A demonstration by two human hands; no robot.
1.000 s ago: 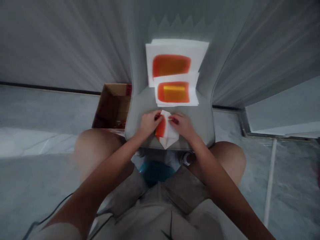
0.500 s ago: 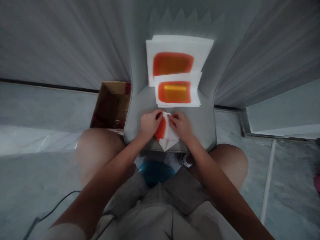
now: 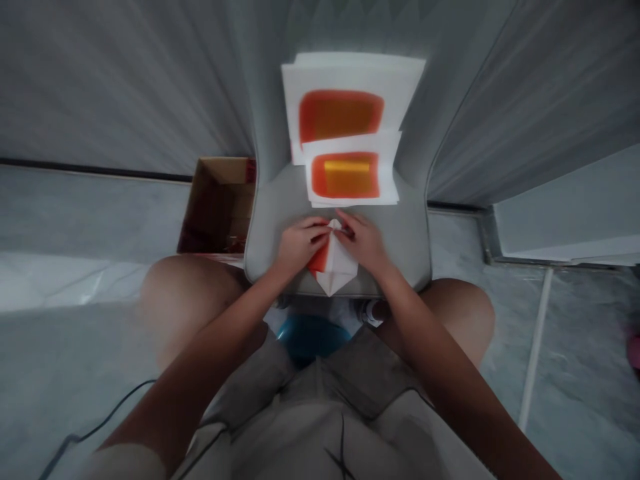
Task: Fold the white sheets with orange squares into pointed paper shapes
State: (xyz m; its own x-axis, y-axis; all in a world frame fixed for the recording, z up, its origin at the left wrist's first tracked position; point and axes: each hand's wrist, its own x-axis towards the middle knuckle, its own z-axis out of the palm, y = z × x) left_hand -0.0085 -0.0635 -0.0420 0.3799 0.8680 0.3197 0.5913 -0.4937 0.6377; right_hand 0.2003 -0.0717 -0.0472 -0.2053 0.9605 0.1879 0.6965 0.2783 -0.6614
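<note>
A partly folded sheet of paper (image 3: 341,260), white with an orange-red patch on its left, lies at the front of the grey chair seat (image 3: 270,250). Its lower end comes to a point over the seat's edge. My left hand (image 3: 300,247) pinches the paper's upper left side. From the right, my right hand (image 3: 364,245) grips the opposite upper edge, its fingertips close to the left ones. Just beyond my hands rests a smaller stack of white sheets (image 3: 389,180) with an orange and gold block printed on top.
Larger printed sheets (image 3: 405,83) lean against the chair's backrest. An open cardboard box (image 3: 193,220) stands on the floor left of the chair. Below the seat's front edge is a blue shiny object (image 3: 313,337). A black cable (image 3: 113,410) runs across the lower left.
Both hands have drawn closer together at the paper's top, and its upper sides now meet in a narrower tip. The view has shifted slightly.
</note>
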